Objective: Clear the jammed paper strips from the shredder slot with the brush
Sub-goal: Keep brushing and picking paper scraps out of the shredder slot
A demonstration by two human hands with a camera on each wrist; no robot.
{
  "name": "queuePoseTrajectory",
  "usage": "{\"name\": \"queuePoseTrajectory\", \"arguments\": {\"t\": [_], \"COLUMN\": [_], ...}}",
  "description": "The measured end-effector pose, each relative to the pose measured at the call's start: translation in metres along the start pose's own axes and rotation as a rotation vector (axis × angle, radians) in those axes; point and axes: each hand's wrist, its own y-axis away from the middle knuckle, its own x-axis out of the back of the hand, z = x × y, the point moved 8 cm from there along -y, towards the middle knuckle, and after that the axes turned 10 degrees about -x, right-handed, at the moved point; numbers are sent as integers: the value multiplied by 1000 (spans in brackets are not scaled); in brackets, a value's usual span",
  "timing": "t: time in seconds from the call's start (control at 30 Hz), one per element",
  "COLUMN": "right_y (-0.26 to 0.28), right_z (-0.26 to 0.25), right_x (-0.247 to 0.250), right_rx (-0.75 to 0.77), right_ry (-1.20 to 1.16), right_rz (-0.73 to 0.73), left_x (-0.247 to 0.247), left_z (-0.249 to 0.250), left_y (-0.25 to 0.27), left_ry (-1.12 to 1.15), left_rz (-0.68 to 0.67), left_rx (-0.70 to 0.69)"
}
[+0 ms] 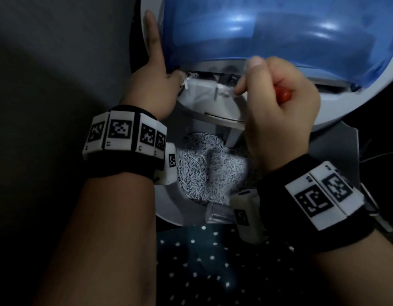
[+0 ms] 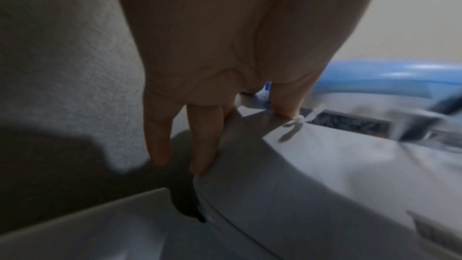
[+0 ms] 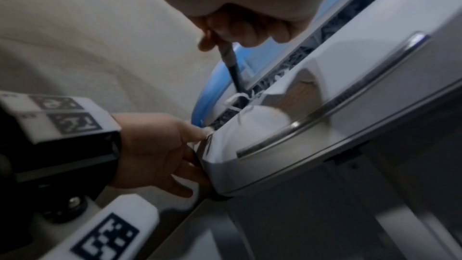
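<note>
The white shredder head (image 1: 204, 100) with its blue translucent cover (image 1: 257, 29) is tilted up over the bin. White paper strips (image 1: 186, 81) (image 3: 240, 104) (image 2: 298, 121) stick out of the left end of the slot (image 3: 295, 60). My right hand (image 1: 277, 102) (image 3: 245, 7) grips a red-handled brush (image 1: 282, 94). The brush's dark tip (image 3: 233, 70) pokes into the slot among the strips. My left hand (image 1: 155, 69) (image 2: 212, 66) (image 3: 155, 145) braces the head's left end, with straight fingers along the side and the thumb on top by the slot.
Below the head, the open bin (image 1: 169, 206) holds a pile of shredded paper (image 1: 204, 171). A dark cloth with white dots (image 1: 213, 272) lies in front of it. A grey textured surface (image 1: 47, 62) runs along the left. A chrome strip (image 3: 325, 102) crosses the head's front.
</note>
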Motion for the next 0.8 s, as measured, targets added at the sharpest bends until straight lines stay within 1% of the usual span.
{"name": "queuePoseTrajectory", "arguments": {"t": [0.07, 0.13, 0.17, 0.2, 0.27, 0.37, 0.4, 0.47, 0.53, 0.7, 0.77, 0.8], "right_y": [4, 11, 12, 11, 5, -3, -4, -7, -10, -18, -16, -14], "right_z": [-5, -4, -1, 4, 7, -4, -7, -7, -5, 9, 15, 19], "right_x": [-8, -25, -31, -32, -21, 11, 21, 38, 52, 69, 60, 50], "right_rx": [26, 23, 9, -11, -50, 9, 30, 27, 6, -52, -54, -62], "right_ry": [-18, 46, 102, 145, 129, 25, 3, -15, 34, 286, 322, 317], "right_rz": [-99, -243, -277, -272, -179, 9, 52, 125, 184, 255, 219, 159], "left_x": [-1, 1, 1, 1, 0, 0, -1, -1, 0, 0, 0, 1], "left_z": [0, 2, 3, 4, 3, 2, 2, 2, 1, 4, 5, 6], "left_y": [0, 1, 2, 2, 2, 0, 0, -1, -1, 1, 1, 1], "left_ry": [0, -16, -27, -33, -40, -29, -22, -12, -4, -20, -20, -20], "left_rz": [-5, -2, -2, -5, -11, -16, -16, -1, 16, 17, 21, 24], "left_rx": [5, 7, 5, 3, -1, -2, -3, 4, 19, 35, 35, 36]}}
